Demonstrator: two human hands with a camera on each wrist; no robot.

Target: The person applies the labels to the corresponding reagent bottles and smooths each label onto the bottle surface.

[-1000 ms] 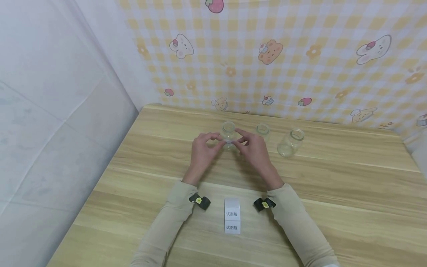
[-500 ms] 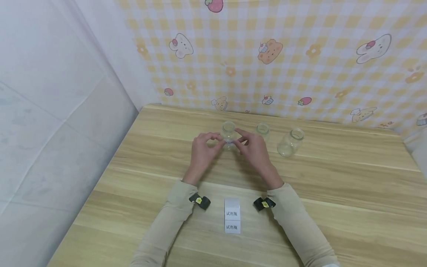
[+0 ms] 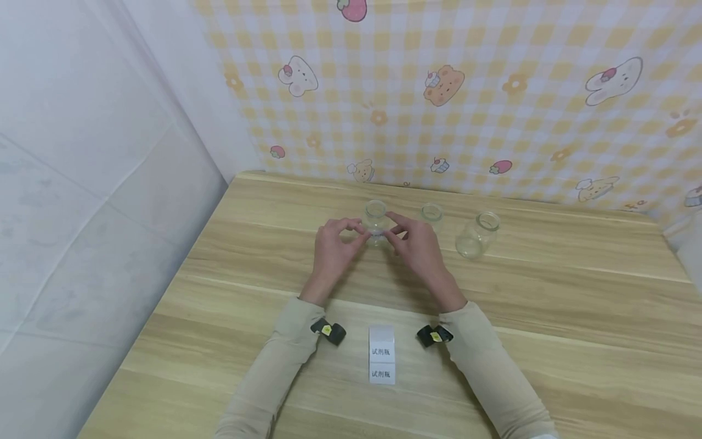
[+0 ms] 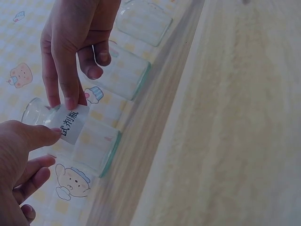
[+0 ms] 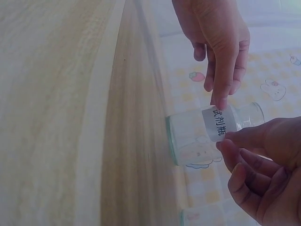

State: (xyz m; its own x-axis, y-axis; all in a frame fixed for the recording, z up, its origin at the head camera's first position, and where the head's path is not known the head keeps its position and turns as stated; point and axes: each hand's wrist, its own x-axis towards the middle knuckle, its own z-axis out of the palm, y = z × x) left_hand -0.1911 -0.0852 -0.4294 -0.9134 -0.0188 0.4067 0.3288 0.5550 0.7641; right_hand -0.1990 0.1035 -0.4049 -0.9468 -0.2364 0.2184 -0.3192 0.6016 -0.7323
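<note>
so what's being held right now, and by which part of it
A white label, by its two ends: the left hand at one, the right hand at the other, against the side of a glass bottle.

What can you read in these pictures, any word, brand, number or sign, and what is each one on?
"试剂瓶": the label against the leftmost glass jar in the head view.
"试剂瓶": upper label on the paper strip.
"试剂瓶": lower label on the same strip.
Too small or blurred to read: letters low on the patterned cloth.
No brand or number is readable.
</note>
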